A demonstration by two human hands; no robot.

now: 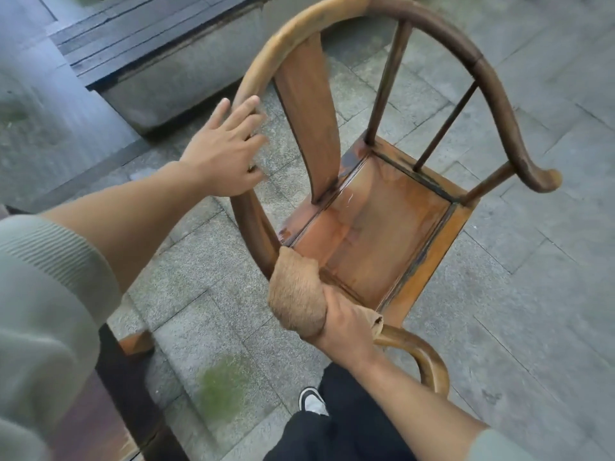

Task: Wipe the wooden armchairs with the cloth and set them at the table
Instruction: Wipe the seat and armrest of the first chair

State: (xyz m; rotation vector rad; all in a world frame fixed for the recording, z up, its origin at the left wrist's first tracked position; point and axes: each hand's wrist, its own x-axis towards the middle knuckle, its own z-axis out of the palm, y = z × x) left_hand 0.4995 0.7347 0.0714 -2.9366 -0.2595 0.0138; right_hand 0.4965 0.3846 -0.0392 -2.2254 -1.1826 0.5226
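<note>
A wooden armchair (372,224) with a round curved back rail and a worn orange seat stands on the stone paving in front of me. My left hand (226,151) rests on the left part of the rail, fingers spread and loosely curled over it. My right hand (346,324) grips a tan fuzzy cloth (296,294) that is wrapped around the near armrest of the rail. The table's dark wooden edge (116,394) shows at the lower left.
A low concrete block with dark slats on top (159,54) lies at the upper left beyond the chair. Grey paving stones (532,294) surround the chair. My leg and shoe (312,400) are just below the armrest.
</note>
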